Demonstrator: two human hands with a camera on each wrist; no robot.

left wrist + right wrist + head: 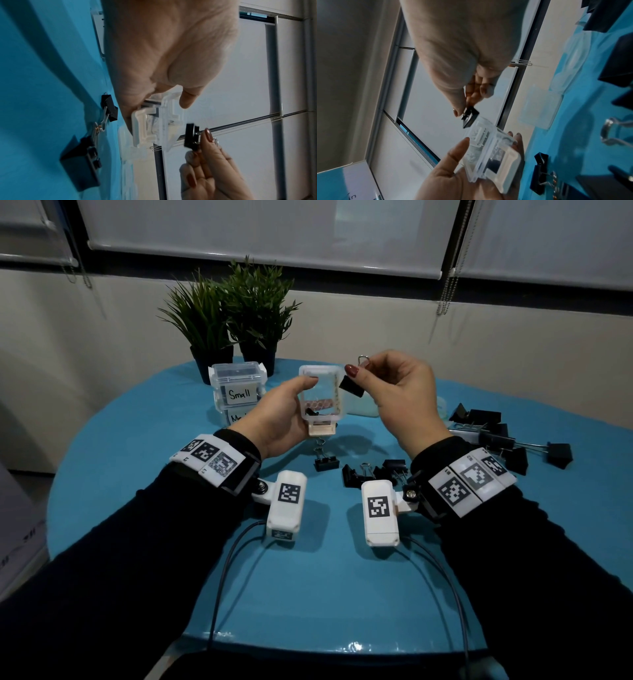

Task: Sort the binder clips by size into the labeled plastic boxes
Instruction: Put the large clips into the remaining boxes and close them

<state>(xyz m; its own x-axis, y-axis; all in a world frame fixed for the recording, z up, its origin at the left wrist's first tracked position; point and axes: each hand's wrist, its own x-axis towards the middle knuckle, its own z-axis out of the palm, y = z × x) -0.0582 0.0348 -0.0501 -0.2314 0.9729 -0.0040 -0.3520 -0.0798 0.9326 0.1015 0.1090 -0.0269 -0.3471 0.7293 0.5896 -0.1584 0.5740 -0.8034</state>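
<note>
My left hand [279, 419] grips a clear plastic box [322, 395], lifted off the blue table and tipped with its opening toward me; something small and dark lies inside it. My right hand [394, 392] pinches a black binder clip [352, 386] by its wire handle, right at the box's upper right corner. The left wrist view shows the same clip [191, 136] just beyond the box [154, 127]. In the right wrist view, the clip [470, 117] hangs at the box's rim [489, 150]. Two lidded boxes are stacked at the back; the top one is labelled Small [236, 385].
Loose black binder clips of different sizes lie near my right wrist [376, 470] and farther right [496, 436]. One small clip [324, 460] lies under the held box. A clear lid [363, 405] rests on the table behind. Two potted plants [236, 316] stand at the back.
</note>
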